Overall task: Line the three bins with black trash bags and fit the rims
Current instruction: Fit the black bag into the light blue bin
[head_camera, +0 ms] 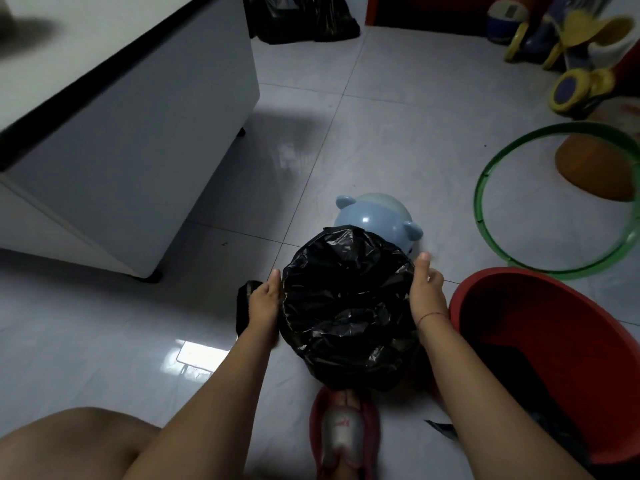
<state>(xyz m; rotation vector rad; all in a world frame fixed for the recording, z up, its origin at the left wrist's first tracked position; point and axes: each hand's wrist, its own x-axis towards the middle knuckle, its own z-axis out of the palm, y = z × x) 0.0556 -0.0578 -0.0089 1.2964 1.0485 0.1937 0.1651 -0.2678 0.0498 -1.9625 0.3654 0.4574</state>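
A white cabinet [138, 140] with a black top edge fills the left, and open floor [104, 323] tiles lie between it and the work. The left hand [265, 299] grips a fold of the black trash bag [346, 299] at its left side, thumb lying along the rim. The bag is stretched over an upright bin which it hides entirely. The mouth faces up and the long axis runs floor to ceiling. Just behind it lies a blue rounded piece with two ears [374, 216]. Below the bag, a red slipper [343, 431] bears red script too blurred to read. The right hand [427, 289] clasps the bag's right side, thumb up. A red bin [519, 323] stands just beside, with a green ring [485, 209] beyond it.
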